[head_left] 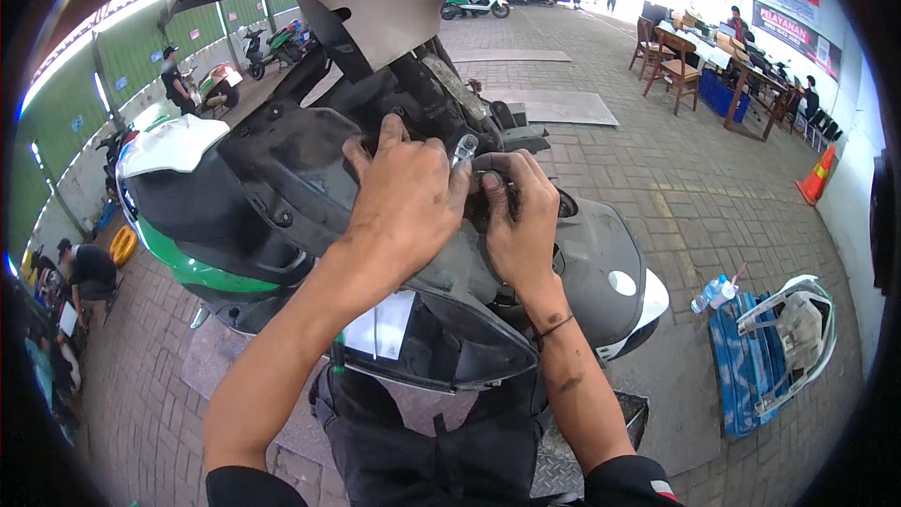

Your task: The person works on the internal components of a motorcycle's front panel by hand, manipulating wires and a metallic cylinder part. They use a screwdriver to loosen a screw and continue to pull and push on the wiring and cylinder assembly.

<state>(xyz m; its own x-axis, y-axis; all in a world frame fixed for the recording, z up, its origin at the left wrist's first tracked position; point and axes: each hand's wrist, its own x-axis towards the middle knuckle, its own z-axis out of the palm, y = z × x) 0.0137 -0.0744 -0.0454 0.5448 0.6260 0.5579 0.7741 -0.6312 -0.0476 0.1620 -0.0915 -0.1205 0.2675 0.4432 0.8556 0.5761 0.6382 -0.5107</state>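
Note:
A partly stripped scooter (300,164) with dark inner panels and white and green body parts lies across the middle. My left hand (404,188) reaches over its dark frame, thumb closed on a silver ratchet wrench (465,145) whose round head points up. The index finger stretches onto the dark panel, and the wrench's handle is mostly hidden by the hand. Close to its right, my right hand (521,216) has thumb and fingers curled at a dark opening in the frame. What they pinch, if anything, is hidden. Above both hands hangs a pale front cover (375,0).
At the right, a blue toolbox (746,366) stands on the paving with a pale curved frame (798,338) leaning on it and bottles (710,293) beside it. A traffic cone (817,176) stands by the wall. Other people (175,83) and scooters are farther off.

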